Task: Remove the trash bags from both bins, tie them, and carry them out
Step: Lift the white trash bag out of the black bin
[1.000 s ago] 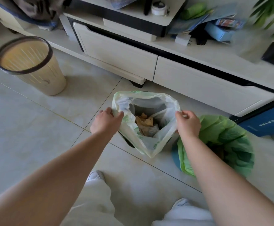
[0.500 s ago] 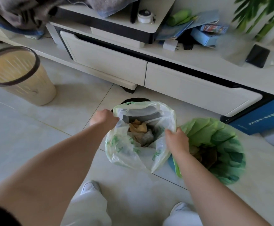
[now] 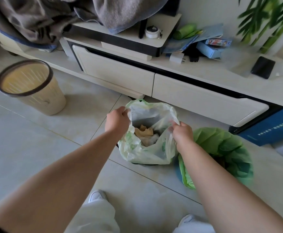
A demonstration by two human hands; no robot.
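Note:
A pale, see-through trash bag (image 3: 147, 152) with green print hangs open in the middle of the floor, with brown and white paper scraps inside. My left hand (image 3: 118, 121) pinches its left rim and my right hand (image 3: 182, 132) pinches its right rim. Only a dark sliver of the bin (image 3: 145, 163) under the bag shows. To the right stands a second bin lined with a green trash bag (image 3: 221, 148), partly behind my right forearm.
A beige slatted bin (image 3: 31, 86) with a dark rim stands bagless at the left. A low white TV cabinet (image 3: 204, 98) with drawers runs behind, holding clutter and a dark phone (image 3: 262, 67). A blue box (image 3: 275, 126) sits at the right. My feet are below.
The pale bag has been lifted higher out of its dark bin, and its mouth is drawn narrower between my hands. The view has tilted up toward the cabinet.

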